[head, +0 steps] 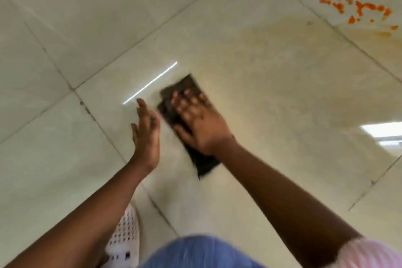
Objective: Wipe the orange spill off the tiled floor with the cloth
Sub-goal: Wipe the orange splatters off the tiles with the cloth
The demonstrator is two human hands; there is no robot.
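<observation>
A dark cloth (185,87) lies flat on the pale tiled floor (272,104) near the middle of the view. My right hand (200,124) presses on it with fingers spread and fairly straight. My left hand (146,130) is held edge-on just left of the cloth, fingers straight, holding nothing. Orange bits of the spill (359,7) are scattered at the upper right, far from the cloth. A faint yellowish smear (289,30) spreads across the tile between the spill and the cloth.
A white perforated shoe (127,237) stands on the floor at the lower middle, beside blue clothing (200,252) at the bottom edge. Ceiling lights reflect on the glossy tiles as a bright line (152,81) and a patch (385,131). Dark grout lines cross the floor.
</observation>
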